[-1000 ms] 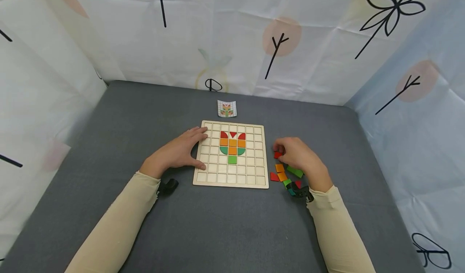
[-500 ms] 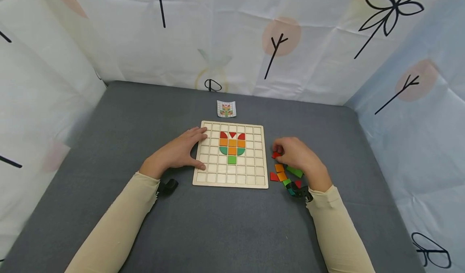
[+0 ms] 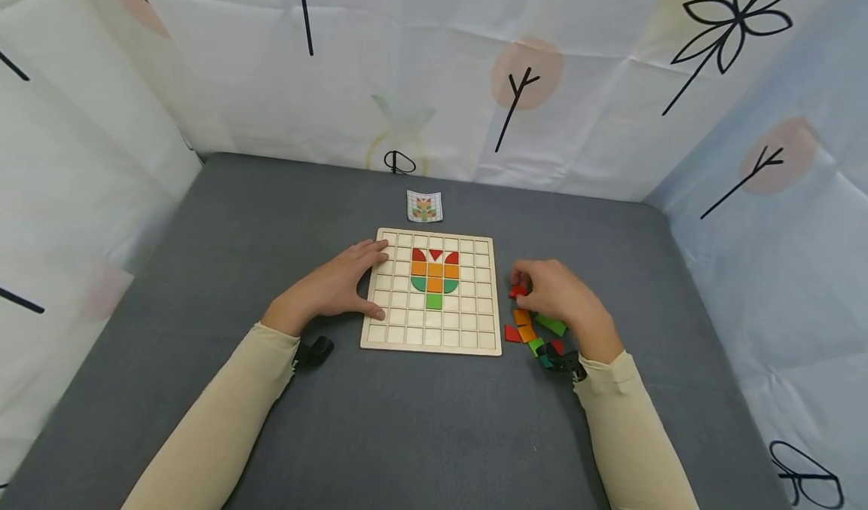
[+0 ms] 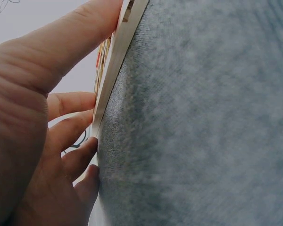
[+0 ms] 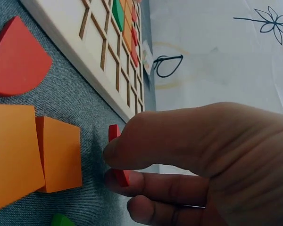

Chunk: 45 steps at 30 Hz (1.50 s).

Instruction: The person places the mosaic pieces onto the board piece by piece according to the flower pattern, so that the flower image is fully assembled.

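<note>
A square wooden grid board (image 3: pixel 400 334) lies on the grey table, with red, orange and green tiles forming a flower shape in its cells. My left hand (image 3: pixel 332 282) rests on the board's left edge, thumb and fingers spread; in the left wrist view the thumb (image 4: pixel 80 35) and fingertips touch that edge. To the right of the board, my right hand (image 3: pixel 559 295) pinches a small red tile (image 5: pixel 122 178) between thumb and fingers, just above the table. The fingers cover much of this tile, so its full outline is hidden.
Loose tiles lie right of the board: two orange tiles (image 3: pixel 526 334), a red rounded tile (image 3: pixel 512 334), a green piece (image 3: pixel 551 324) and several others partly under the right wrist. A small pattern card (image 3: pixel 424 206) lies behind the board. Patterned cloth walls (image 3: pixel 434 80) surround the table.
The red tile has turned slightly in the right hand's fingers and shifted a little. The left hand stays on the board's edge, and the tiles on the board are unchanged.
</note>
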Each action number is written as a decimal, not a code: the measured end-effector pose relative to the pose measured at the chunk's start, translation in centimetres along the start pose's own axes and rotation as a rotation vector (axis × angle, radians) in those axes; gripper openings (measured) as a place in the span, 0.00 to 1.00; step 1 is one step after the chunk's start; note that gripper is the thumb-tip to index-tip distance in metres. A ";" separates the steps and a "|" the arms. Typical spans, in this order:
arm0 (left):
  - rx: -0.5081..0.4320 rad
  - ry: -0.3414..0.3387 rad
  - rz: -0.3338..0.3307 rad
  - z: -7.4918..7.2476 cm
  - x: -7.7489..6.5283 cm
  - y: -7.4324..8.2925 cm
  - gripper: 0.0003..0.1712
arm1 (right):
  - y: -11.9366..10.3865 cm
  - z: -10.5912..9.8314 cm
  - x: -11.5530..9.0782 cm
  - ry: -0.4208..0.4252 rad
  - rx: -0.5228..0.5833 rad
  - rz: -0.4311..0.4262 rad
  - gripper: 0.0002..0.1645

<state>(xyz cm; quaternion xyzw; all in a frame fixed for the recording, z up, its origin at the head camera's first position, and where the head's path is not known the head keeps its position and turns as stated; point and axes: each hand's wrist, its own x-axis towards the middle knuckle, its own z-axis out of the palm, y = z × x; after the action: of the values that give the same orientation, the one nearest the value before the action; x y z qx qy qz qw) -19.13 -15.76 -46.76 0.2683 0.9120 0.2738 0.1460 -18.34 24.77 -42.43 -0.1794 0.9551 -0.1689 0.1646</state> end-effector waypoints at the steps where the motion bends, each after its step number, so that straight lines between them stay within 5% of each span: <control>1: 0.000 0.000 0.001 0.0 0.0 0.1 0.65 | 0.0 0.0 0.0 -0.004 0.004 0.002 0.12; 15: -0.004 -0.003 -0.007 0.0 0.1 -0.2 0.66 | 0.2 -0.5 0.0 0.040 0.029 -0.006 0.06; 33: -0.004 -0.004 -0.016 -0.1 0.2 -0.2 0.65 | -0.6 -0.5 -0.1 0.126 0.044 -0.057 0.12; 45: -0.003 -0.001 -0.012 0.0 0.3 -0.2 0.65 | -1.4 0.0 0.1 0.193 0.207 -0.085 0.06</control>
<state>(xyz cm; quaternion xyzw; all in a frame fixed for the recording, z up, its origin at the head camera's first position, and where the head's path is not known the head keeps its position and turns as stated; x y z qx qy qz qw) -19.42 -15.74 -46.84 0.2629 0.9131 0.2741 0.1487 -17.99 23.51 -41.93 -0.1847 0.9355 -0.2899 0.0822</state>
